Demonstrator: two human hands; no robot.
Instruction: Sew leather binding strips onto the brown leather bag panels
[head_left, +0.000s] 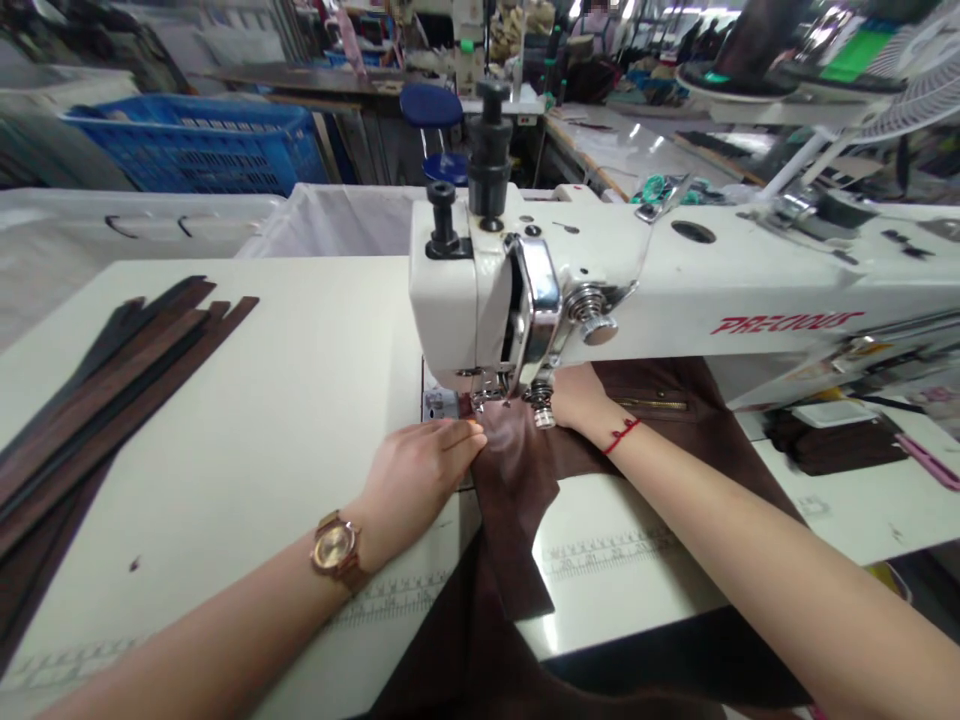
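Dark brown garment material [517, 510], smooth and leather-like, lies under the needle area of a white sewing machine [660, 290] and hangs over the table's front edge. My left hand [420, 470], wearing a gold watch [335, 547], has its fingers together, pinching the material's left edge just before the presser foot [480, 398]. Behind the machine's needle end, my right hand [581, 400] rests on the same material; its fingers are hidden by the metal parts. A zipper [652, 404] shows in the material right of that wrist.
Long brown and black strips [112, 390] lie on the left of the white tabletop [300, 370]. A folded brown bundle [836, 445] sits under the machine arm, near a pink-handled tool [930, 462]. Beyond the table stand a blue crate [195, 145] and a blue stool [431, 105].
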